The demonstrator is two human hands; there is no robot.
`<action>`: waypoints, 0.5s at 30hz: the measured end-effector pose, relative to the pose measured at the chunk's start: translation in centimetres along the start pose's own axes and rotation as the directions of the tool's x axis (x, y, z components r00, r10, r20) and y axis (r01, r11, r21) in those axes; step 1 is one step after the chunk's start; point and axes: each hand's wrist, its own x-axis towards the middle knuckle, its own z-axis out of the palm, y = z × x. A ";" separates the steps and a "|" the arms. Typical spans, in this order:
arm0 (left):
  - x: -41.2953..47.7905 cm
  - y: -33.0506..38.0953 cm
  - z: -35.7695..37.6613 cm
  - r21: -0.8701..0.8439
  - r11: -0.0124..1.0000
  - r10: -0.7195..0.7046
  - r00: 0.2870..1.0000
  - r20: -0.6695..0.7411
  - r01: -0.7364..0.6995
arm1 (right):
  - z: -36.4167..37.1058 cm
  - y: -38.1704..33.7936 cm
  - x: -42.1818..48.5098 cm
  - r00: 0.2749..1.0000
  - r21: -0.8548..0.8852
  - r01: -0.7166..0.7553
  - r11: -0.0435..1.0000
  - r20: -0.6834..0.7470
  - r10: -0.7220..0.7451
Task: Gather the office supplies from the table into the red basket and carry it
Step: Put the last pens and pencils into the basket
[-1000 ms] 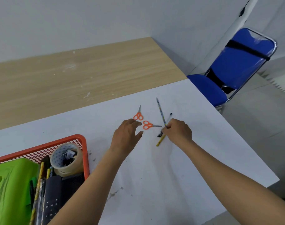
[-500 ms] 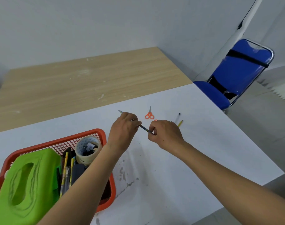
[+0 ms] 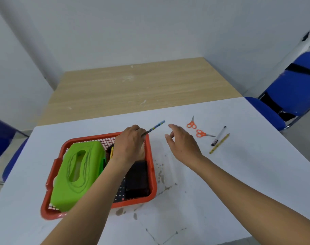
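No writing is readable. Over the red basket the left hand pinches a blue patterned pencil; right of the basket, the right hand hovers, fingers spread, empty

White table, stained brown in spots near its front. On it: red basket at left; two orange scissors at right; beside them a pen and a yellow pencil, lying parallel.
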 end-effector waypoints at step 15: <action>-8.9 -7.8 1.6 0.054 0.802 -0.592 0.778 0.210 0.595 | 6.9 -2.8 -1.9 0.941 -0.211 0.087 0.973 0.338 -0.011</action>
